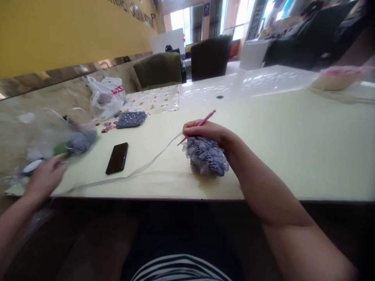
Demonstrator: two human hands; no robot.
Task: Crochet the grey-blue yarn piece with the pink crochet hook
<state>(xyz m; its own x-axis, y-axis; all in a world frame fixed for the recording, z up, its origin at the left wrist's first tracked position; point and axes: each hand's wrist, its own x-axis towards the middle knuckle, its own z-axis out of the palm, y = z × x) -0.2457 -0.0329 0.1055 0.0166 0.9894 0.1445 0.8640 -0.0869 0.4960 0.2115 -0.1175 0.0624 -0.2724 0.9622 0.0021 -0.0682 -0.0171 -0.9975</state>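
My right hand [211,132] is closed round a pink crochet hook [208,117], whose tip points down to the left. Under that hand hangs a ruffled grey-purple crocheted piece [206,156], just above or on the table. A thin pale strand of ribbon-like yarn [143,168] runs from my fingers across to the left table edge. Over at the left, my left hand [47,175], slightly blurred, reaches with its fingers apart toward a clear plastic bag [49,130]. Grey and green yarn [80,142] shows in the bag; whether my fingertips touch it, I cannot tell.
A black phone [117,158] lies between my hands. Behind it are a flat grey crocheted piece [131,119], small red wrappers [108,127], a white carrier bag [106,95] and a patterned sheet [158,99]. A pink-rimmed basket [336,78] stands far right; chairs [210,56] line the far side.
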